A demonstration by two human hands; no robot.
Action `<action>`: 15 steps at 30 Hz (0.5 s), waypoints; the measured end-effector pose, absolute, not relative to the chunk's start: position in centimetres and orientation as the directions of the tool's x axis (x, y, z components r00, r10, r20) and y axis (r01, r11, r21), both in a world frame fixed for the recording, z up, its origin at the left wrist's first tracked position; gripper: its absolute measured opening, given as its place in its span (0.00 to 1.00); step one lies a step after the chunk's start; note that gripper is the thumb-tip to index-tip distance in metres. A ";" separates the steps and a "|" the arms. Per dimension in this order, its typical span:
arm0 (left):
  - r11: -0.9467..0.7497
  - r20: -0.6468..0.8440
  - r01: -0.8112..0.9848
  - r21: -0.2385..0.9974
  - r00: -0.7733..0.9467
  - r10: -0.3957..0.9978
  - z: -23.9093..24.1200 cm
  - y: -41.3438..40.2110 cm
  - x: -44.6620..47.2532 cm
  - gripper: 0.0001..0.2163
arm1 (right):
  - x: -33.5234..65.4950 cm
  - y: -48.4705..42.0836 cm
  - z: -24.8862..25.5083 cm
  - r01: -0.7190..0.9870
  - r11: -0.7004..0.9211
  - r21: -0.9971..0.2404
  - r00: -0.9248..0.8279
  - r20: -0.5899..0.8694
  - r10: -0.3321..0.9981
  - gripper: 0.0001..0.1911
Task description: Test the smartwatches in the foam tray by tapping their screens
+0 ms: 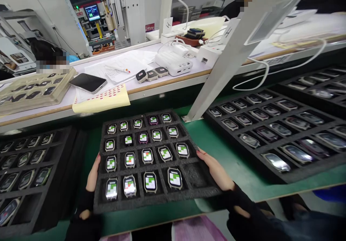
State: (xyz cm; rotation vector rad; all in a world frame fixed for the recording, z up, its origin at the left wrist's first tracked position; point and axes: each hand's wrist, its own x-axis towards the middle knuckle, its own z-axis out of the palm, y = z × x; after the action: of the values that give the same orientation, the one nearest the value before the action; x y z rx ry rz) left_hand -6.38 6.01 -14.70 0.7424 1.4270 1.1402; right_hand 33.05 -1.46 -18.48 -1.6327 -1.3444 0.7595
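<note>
Between my hands is a black foam tray (135, 167) with smartwatches in most of its square pockets. My left hand (93, 176) grips its left side, and my right hand (217, 170) grips its right side; the fingertips pass out of sight along the edges. The smartwatches (150, 181) have lit screens with green and white blocks, some with red or orange patches. One pocket (198, 174) at the tray's lower right holds no watch. I cannot tell whether the tray rests on the green bench (227, 143) or is slightly lifted.
Foam trays with dark-screened watches lie to the left (51, 183) and right (259, 158). A slanted metal post (224, 61) stands behind the tray. On the shelf are a phone (89, 83), papers (116, 71), a white charging hub (174, 62) and cables. Other people sit beyond.
</note>
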 end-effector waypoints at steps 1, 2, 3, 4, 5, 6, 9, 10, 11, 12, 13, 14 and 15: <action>0.334 -0.355 -0.128 0.934 -0.209 0.911 -14.4 6.4 -6.3 0.19 | 33.0 -0.9 -18.2 0.415 -0.041 -0.909 0.242 0.067 0.968 0.24; 0.330 -0.343 -0.096 0.939 -0.229 0.911 -14.1 6.5 -6.2 0.19 | 32.9 -0.4 -18.1 0.386 -0.039 -0.922 0.249 0.063 0.967 0.24; 0.325 -0.330 -0.065 0.944 -0.251 0.910 -14.0 6.6 -6.2 0.18 | 32.9 -0.1 -18.0 0.366 -0.038 -0.930 0.253 0.060 0.966 0.23; 0.322 -0.321 -0.041 0.946 -0.269 0.908 -14.0 6.4 -6.2 0.18 | 32.8 0.0 -18.0 0.360 -0.035 -0.932 0.253 0.062 0.966 0.23; 0.322 -0.315 -0.025 0.947 -0.283 0.906 -14.2 6.2 -6.4 0.18 | 32.9 0.1 -18.1 0.359 -0.032 -0.933 0.249 0.063 0.966 0.22; 0.325 -0.313 -0.009 0.946 -0.290 0.904 -14.5 6.0 -6.6 0.19 | 32.9 0.0 -18.2 0.358 -0.029 -0.933 0.247 0.065 0.967 0.22; 0.340 -0.307 0.059 0.939 -0.304 0.902 -15.5 5.3 -7.4 0.20 | 32.9 -0.1 -18.3 0.361 -0.028 -0.932 0.231 0.060 0.971 0.23; 0.339 -0.300 0.085 0.937 -0.303 0.905 -15.7 5.1 -7.8 0.21 | 32.9 -0.1 -18.1 0.359 -0.034 -0.933 0.225 0.052 0.973 0.23; 0.327 -0.283 0.116 0.938 -0.288 0.915 -15.7 5.1 -8.2 0.21 | 32.8 -0.2 -17.8 0.357 -0.043 -0.933 0.225 0.042 0.974 0.24; 0.306 -0.262 0.146 0.941 -0.260 0.929 -15.5 5.0 -8.5 0.21 | 32.8 -0.4 -17.3 0.359 -0.051 -0.932 0.235 0.037 0.971 0.25; 0.272 -0.231 0.176 0.946 -0.224 0.947 -15.1 4.9 -8.9 0.22 | 32.6 -0.6 -16.6 0.366 -0.054 -0.929 0.254 0.044 0.966 0.25; 0.218 -0.179 0.213 0.953 -0.189 0.966 -14.4 4.8 -9.2 0.23 | 32.4 -0.9 -15.7 0.380 -0.045 -0.924 0.276 0.067 0.959 0.26; 0.150 -0.108 0.265 0.952 -0.164 0.980 -13.6 4.7 -9.5 0.24 | 32.2 -1.2 -14.7 0.404 -0.027 -0.914 0.293 0.101 0.951 0.25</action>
State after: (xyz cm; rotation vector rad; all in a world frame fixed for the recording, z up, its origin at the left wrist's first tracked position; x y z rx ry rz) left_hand -9.49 4.65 -13.60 1.2356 1.5856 1.0713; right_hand 32.20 -1.23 -14.66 -1.6047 -1.2703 0.7177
